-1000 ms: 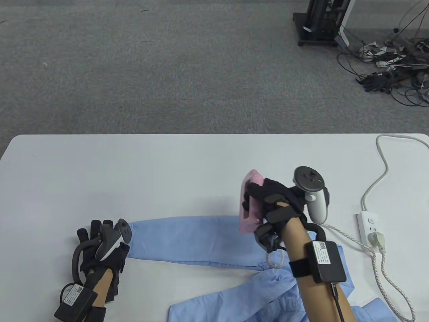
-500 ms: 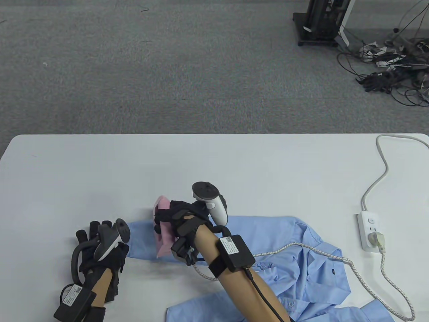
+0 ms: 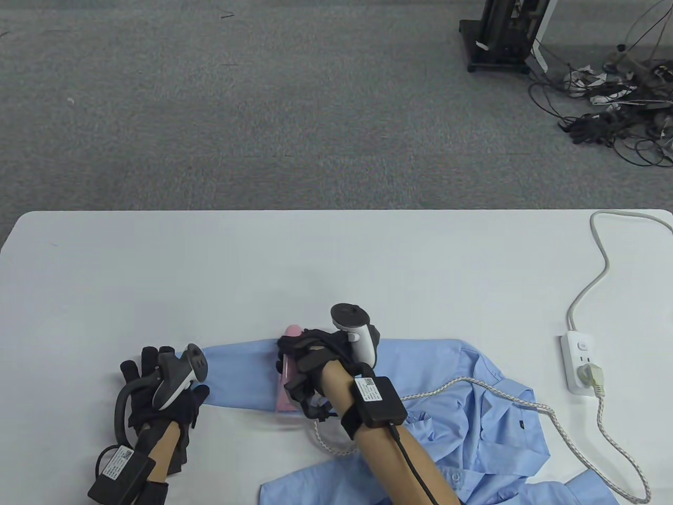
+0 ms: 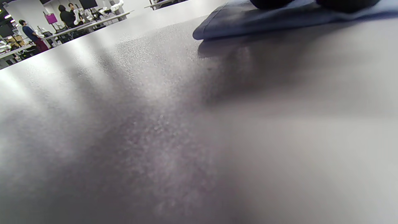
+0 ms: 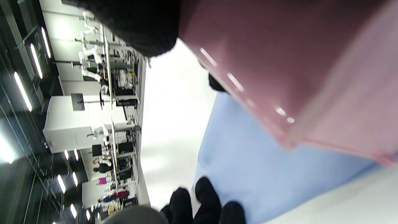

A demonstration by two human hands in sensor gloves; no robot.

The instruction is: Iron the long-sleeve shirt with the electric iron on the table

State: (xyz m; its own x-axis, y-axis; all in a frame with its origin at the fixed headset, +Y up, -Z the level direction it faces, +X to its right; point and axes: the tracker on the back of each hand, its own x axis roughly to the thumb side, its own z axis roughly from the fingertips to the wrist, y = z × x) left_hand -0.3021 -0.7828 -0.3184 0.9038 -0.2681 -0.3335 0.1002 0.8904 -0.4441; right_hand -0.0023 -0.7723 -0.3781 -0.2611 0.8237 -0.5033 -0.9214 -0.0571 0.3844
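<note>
A: Where is the iron (image 3: 286, 381), and how does it lie?

B: The pink iron sits on the blue sleeve (image 3: 239, 376) of the shirt (image 3: 473, 415), near the front edge of the table (image 3: 315, 263), somewhat left of the middle. Its long axis runs from the front edge toward the far edge, so it lies across the sleeve. The rounded end at the far side shows above the glove. Which end is the tip, the pictures do not show clearly.

A: And the sleeve?

B: It stretches along the front edge toward the left. The body of the shirt lies crumpled toward the front right corner.

A: Who holds the iron?

B: The right hand (image 3: 310, 363) grips its handle; the gloved fingers curl around it from above.

A: What about the left hand (image 3: 157, 389)?

B: It rests flat on the cuff end of the sleeve, with fingers straight, pressing the cloth to the table.

A: What else is there?

B: A braided cord (image 3: 526, 402) runs from the iron over the shirt to a white power strip (image 3: 578, 363) near the right edge.
</note>
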